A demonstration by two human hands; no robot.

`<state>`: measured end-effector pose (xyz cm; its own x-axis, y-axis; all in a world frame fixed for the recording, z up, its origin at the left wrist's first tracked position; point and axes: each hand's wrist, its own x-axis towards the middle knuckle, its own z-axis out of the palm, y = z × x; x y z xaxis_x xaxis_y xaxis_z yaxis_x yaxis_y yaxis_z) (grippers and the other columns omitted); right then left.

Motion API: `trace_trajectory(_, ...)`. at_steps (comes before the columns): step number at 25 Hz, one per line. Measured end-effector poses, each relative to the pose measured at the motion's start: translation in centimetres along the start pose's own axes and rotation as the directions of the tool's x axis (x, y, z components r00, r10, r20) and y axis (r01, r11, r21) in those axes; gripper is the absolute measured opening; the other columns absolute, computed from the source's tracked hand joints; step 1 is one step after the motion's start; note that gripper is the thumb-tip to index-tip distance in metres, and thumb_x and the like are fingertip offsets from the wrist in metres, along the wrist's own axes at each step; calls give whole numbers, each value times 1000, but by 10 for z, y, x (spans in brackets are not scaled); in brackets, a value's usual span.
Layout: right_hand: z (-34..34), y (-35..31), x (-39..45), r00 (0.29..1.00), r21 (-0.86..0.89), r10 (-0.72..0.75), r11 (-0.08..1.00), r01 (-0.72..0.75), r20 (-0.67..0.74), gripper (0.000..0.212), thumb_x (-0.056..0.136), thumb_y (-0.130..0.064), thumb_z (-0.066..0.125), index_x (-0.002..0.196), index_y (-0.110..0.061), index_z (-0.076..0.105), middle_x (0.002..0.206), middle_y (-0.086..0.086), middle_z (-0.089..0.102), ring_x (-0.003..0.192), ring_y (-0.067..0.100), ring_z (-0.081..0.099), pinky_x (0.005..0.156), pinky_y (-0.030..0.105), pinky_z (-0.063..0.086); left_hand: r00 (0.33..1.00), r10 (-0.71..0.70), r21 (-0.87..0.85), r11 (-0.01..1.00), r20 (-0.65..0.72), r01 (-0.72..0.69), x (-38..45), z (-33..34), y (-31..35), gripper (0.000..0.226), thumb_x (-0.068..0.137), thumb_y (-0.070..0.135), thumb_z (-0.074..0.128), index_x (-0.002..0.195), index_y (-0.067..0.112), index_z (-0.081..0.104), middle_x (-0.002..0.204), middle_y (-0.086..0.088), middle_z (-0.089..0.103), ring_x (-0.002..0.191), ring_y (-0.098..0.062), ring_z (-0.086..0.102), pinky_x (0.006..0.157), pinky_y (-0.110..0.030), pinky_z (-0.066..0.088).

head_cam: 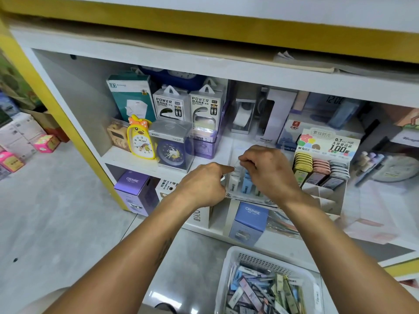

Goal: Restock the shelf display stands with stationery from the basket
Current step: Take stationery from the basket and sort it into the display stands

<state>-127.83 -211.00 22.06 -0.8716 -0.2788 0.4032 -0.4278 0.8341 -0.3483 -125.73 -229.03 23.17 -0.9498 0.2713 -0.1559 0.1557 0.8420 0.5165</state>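
Both hands work at a clear stand (235,152) at centre: the right hand (269,168) pinches a small packet (236,164), the left hand (204,184) steadies with curled fingers. Jostling could topple standing packets (246,185). The basket (229,266) waits at 5 o'clock.

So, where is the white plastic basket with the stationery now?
In the head view, the white plastic basket sits on the floor at the bottom right, below the shelf and under the right forearm.

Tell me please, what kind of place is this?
Probably a stationery or small goods shop: boxed power banks and clocks stand on the shelf, beside a pencil-lead display stand, with a restocking basket below.
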Motion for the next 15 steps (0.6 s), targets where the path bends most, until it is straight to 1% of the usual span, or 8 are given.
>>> trace_trajectory(6, 2, -7, 0, 999, 27, -50, 998, 50, 7, 11, 93, -9, 65, 96, -6, 75, 91, 6, 71, 83, 27, 66, 72, 41, 54, 1000, -1, -13, 1000, 7, 1, -1, 0, 0, 69, 84, 8, 51, 144, 40, 45, 137, 1, 60, 123, -18, 57, 87, -28, 49)
trace_trajectory(9, 1, -4, -1, 999, 48, -27, 998, 29, -47, 10, 92, -7, 66, 97, -6, 75, 93, 6, 72, 85, 26, 67, 75, 42, 54, 1000, -11, -21, 1000, 20, 12, -1, 1, 0, 71, 83, 6, 50, 145, 41, 44, 136, 2, 61, 119, -18, 59, 79, -25, 46)
trace_trajectory(12, 3, -2, -1, 1000, 59, 13, 998, -11, -23, 11, 92, -10, 67, 99, -10, 76, 94, 2, 73, 86, 24, 67, 76, 41, 54, 999, -15, -19, 1000, 31, 15, -1, 0, 0, 73, 82, 6, 51, 145, 42, 43, 133, 2, 62, 110, -19, 61, 74, -25, 45)
trace_trajectory(15, 4, -2, 0, 1000, 52, -14, 999, 14, -11, 9, 92, -14, 68, 96, -14, 76, 91, -3, 72, 83, 20, 66, 74, 38, 54, 999, -15, -25, 1000, 34, 16, -1, -1, 1, 74, 81, 5, 49, 145, 43, 43, 137, 3, 59, 115, -18, 60, 80, -29, 51)
